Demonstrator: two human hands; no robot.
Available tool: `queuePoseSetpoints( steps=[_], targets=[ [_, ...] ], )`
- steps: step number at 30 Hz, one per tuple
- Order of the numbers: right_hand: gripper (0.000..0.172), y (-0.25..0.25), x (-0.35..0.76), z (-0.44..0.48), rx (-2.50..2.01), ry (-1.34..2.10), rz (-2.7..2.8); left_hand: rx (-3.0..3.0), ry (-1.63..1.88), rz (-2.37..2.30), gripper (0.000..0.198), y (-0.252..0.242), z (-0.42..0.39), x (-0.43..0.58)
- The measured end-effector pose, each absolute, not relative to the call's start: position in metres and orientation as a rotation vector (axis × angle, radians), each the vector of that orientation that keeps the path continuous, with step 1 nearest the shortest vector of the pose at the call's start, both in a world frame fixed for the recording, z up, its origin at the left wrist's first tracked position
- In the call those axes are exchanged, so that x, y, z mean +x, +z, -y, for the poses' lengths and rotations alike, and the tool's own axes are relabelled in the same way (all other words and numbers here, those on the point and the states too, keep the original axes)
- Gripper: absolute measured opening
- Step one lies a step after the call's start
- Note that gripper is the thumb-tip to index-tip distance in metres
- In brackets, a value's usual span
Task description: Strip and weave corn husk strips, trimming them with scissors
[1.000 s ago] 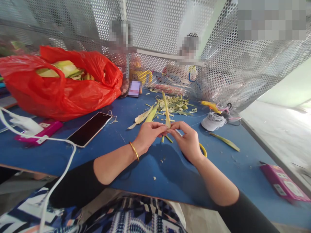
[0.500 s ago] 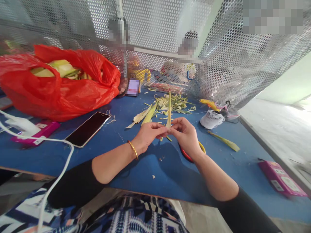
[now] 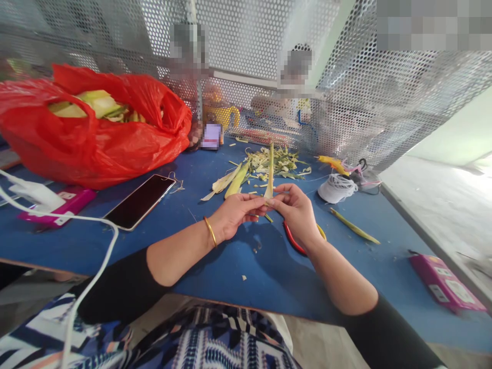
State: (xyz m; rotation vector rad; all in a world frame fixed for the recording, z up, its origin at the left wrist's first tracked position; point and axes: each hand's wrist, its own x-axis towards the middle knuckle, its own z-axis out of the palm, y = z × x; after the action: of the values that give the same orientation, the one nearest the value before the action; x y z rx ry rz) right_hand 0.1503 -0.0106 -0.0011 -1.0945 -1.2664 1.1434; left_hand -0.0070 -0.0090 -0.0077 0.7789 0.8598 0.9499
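The 2 hands (image 3: 233,215) (image 3: 295,211) pinch 1 pale leaf strip (image 3: 271,171) by its near end. On the desk (image 3: 209,279) sit 1 red bag (image 3: 126,148) and 2 purple boxes (image 3: 82,200) (image 3: 446,284)

So my desk (image 3: 215,279) is plain blue, a bit scuffed, with a grey strip (image 3: 426,230) down its right edge. Along the back of the desk there's a silvery metal screen (image 3: 242,41) full of little round holes, with a pale rail (image 3: 246,79) running across it. Right of the desk I've got a light grey floor (image 3: 407,177) and a pale green wall (image 3: 457,120), and it's super bright over on that side of the desk.
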Motion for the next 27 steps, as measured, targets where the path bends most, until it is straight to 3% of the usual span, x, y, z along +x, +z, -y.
queuePoseSetpoints(
  steps=[8,13,15,18,20,22,25,27],
  targets=[
    [0.053,-0.003,0.152,0.008,-1.111,1.211,1.255,0.774,0.933,-0.875,0.024,-0.006,0.009,-0.007],
    [0.045,0.001,0.154,0.006,-1.176,1.117,1.472,0.883,0.947,-0.994,0.018,-0.004,0.011,-0.006],
    [0.034,0.013,0.168,0.003,-1.353,0.973,1.747,0.910,0.987,-1.058,0.017,-0.003,0.011,-0.005],
    [0.015,0.035,0.212,-0.003,-1.961,0.308,2.042,0.877,1.020,-1.097,0.012,-0.004,0.010,-0.003],
    [0.018,0.043,0.249,-0.006,-2.464,-0.060,1.994,0.852,1.023,-1.101,0.010,-0.004,0.010,-0.002],
    [0.017,0.041,0.284,-0.009,-2.753,-0.090,1.898,0.838,1.021,-1.101,0.010,-0.004,0.010,-0.002],
    [0.006,0.026,0.325,-0.012,-2.796,-0.050,1.833,0.818,1.014,-1.095,0.011,-0.004,0.011,-0.001],
    [0.017,0.014,0.344,-0.015,-2.709,-0.087,1.815,0.812,1.015,-1.087,0.011,-0.004,0.012,-0.001]
  ],
)
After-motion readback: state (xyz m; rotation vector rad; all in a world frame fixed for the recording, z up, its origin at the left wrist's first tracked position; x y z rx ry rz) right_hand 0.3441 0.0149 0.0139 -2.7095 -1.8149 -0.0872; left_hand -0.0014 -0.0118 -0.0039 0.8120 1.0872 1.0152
